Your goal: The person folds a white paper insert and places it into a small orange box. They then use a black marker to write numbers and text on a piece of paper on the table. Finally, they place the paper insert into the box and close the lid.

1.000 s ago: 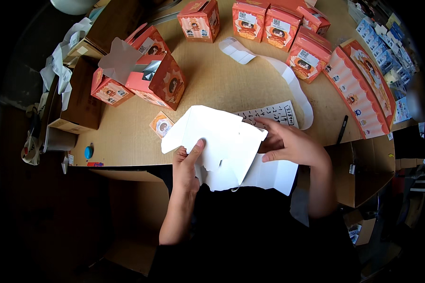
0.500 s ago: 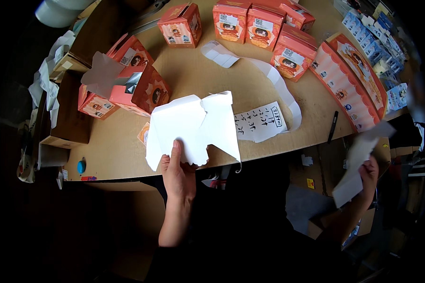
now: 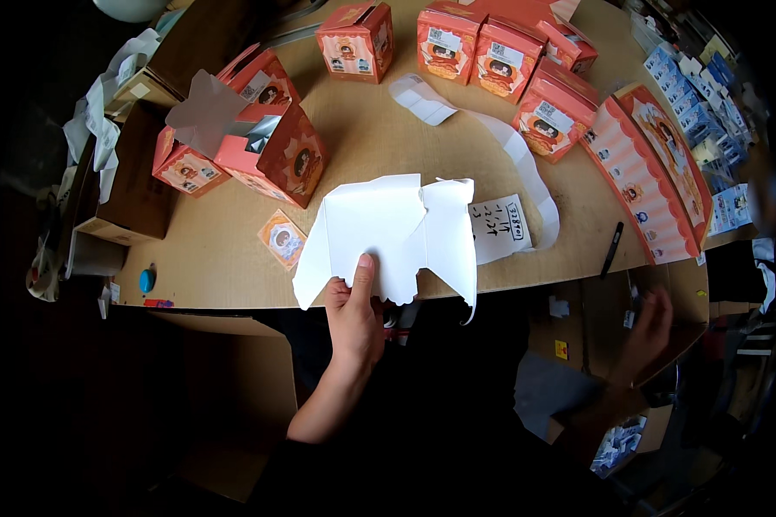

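Note:
My left hand (image 3: 356, 323) grips a torn sheet of white card (image 3: 375, 220) by its lower edge, thumb on top. The card has ragged edges and a curled strip at its right side. Lower right, beyond the table edge, my right hand (image 3: 648, 332) is blurred, its fingers stretched out and nothing visible in them. A small orange-bordered picture card (image 3: 283, 239) lies just left of the white card. Behind it stands an open red box (image 3: 272, 164) with something silvery inside. A label sheet with handwriting (image 3: 502, 228) is partly covered by the white card.
Several closed red boxes (image 3: 500, 65) line the back of the table (image 3: 388, 142). A paper strip (image 3: 526, 168) curves across it. At right are a black pen (image 3: 612, 250), a red display carton (image 3: 642, 185) and blue packets (image 3: 694, 112). A blue cap (image 3: 147, 280) sits front left.
The white piece that my right hand held is gone from it. That hand has shifted slightly left. My left hand still holds the torn card; the view has moved somewhat, uncovering the small picture card.

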A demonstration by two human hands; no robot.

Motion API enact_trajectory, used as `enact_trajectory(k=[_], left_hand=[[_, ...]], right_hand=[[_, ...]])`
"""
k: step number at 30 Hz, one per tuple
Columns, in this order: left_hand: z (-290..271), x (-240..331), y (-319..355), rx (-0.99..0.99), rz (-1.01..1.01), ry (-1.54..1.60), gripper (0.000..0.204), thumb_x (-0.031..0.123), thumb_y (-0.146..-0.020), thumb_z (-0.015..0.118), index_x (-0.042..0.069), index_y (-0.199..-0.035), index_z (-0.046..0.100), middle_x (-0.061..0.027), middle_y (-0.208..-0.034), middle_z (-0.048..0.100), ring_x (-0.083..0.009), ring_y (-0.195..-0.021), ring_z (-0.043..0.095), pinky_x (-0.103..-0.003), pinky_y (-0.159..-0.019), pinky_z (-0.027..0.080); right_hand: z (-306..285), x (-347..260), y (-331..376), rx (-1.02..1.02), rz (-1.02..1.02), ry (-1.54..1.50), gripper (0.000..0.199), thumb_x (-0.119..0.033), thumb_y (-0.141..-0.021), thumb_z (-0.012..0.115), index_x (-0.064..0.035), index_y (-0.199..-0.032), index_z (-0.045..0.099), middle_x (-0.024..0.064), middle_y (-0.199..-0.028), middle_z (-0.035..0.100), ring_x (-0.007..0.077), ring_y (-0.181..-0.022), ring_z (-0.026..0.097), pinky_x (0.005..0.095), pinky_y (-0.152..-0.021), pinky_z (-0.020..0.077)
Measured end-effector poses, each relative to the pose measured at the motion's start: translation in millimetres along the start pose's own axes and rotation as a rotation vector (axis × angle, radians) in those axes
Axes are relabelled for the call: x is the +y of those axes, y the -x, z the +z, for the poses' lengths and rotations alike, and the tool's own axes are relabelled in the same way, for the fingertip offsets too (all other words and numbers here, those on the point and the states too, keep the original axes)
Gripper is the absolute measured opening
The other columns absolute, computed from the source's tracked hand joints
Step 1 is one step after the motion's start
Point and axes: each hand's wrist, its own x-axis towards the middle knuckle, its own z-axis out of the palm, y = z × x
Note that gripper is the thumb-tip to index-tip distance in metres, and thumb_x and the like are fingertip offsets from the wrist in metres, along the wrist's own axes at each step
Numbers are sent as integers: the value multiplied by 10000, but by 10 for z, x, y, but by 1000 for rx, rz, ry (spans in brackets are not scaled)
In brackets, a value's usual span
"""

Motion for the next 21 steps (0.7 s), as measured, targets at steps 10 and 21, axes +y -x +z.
enact_trajectory(k=[10, 21], left_hand=[[-8, 99, 221, -44, -175, 105, 479, 122, -1063, 788, -28, -1463, 571, -180, -1205, 771, -270, -974, 824, -435, -763, 715], [-310, 65, 73, -189, -507, 409, 467, 107, -1038, 822, -38, -1413, 585, -171, -1120, 784, -266, -832, 820, -388, -588, 690]], right_hand=[[1725, -2301, 854, -1150, 398, -668, 720, -68, -1111, 717, -8, -1721, 340, 163, -1198, 752, 157, -870, 727, 284, -707, 600], [2002, -2080, 1167, -1348, 976, -1017, 363, -227, -1141, 705, 28, -1366, 579, 162, -899, 709, 118, -547, 496, 245, -496, 374]])
